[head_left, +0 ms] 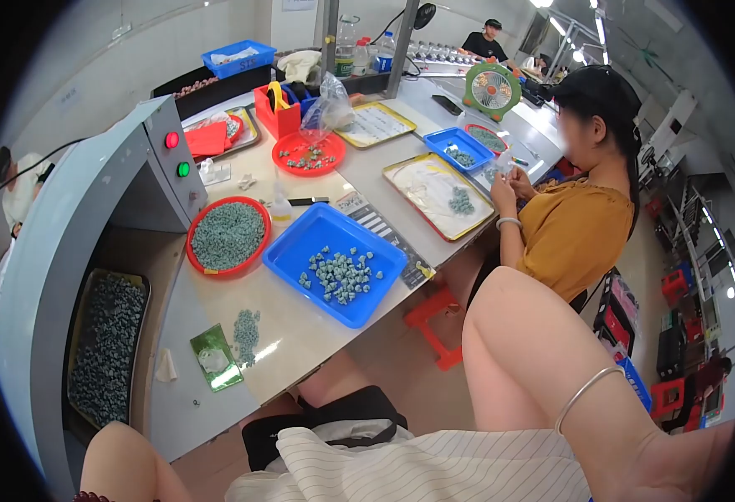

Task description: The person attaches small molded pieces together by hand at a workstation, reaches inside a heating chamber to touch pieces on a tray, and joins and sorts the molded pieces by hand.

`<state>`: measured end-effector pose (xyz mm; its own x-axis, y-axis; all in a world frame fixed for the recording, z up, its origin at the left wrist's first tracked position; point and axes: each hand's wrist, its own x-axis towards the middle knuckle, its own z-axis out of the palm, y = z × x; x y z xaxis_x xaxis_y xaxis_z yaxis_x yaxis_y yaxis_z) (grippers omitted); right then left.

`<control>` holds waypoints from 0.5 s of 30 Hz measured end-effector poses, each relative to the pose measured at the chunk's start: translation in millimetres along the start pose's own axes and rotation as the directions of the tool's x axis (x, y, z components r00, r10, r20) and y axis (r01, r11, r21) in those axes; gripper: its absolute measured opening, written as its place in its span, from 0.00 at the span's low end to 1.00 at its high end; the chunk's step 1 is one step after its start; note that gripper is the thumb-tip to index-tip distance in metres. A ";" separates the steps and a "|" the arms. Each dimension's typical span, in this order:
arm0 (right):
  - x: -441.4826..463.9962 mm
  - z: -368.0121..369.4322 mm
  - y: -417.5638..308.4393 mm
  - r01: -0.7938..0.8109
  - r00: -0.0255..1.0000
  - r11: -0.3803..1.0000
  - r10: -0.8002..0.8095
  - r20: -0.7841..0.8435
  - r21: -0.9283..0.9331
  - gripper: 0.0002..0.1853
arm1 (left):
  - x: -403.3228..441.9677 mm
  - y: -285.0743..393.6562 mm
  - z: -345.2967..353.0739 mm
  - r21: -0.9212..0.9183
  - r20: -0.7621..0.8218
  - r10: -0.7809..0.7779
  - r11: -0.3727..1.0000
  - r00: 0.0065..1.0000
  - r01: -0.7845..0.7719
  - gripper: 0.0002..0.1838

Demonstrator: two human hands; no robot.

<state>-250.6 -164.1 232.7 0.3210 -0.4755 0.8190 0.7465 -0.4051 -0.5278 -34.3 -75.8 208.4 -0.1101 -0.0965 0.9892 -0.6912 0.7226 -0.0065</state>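
My left hand is out of view; only its raised forearm [125, 464] and a dark beaded bracelet show at the bottom left edge. Close to the camera at the lower right is part of my right hand [673, 464], past a silver bangle [581, 393]; its fingers are hidden. Neither hand touches anything on the table that I can see. A blue tray [288, 247] holds a cluster of grey-green pieces. Left of it, a red round tray [190, 243] is filled with smaller pieces. A loose pile [247, 335] lies beside a green square [232, 376] bearing something whitish.
A grey machine [91, 192] with red and green buttons arches over a tray of dark green pieces [108, 351] at left. A co-worker in a mustard top [581, 226] sits at right, hands near a white-lined tray [409, 171]. A red stool [434, 326] stands below.
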 end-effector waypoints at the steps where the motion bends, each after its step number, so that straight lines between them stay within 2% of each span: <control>1: 0.4 0.1 0.6 0.006 1.000 1.000 -0.006 0.001 0.004 0.10 | 0.8 -1.4 0.4 0.003 -0.002 0.009 1.000 1.000 -0.009 0.11; 15: 10.8 3.6 10.1 0.067 0.997 0.994 -0.069 0.026 0.087 0.10 | 11.9 -14.1 0.9 0.075 -0.019 0.120 0.990 0.993 -0.118 0.10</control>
<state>-237.5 -170.5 237.0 0.2836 -0.4256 0.8593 0.8141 -0.3667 -0.4503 -26.5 -87.7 220.1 -0.1791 0.0038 0.9838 -0.7250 0.6754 -0.1346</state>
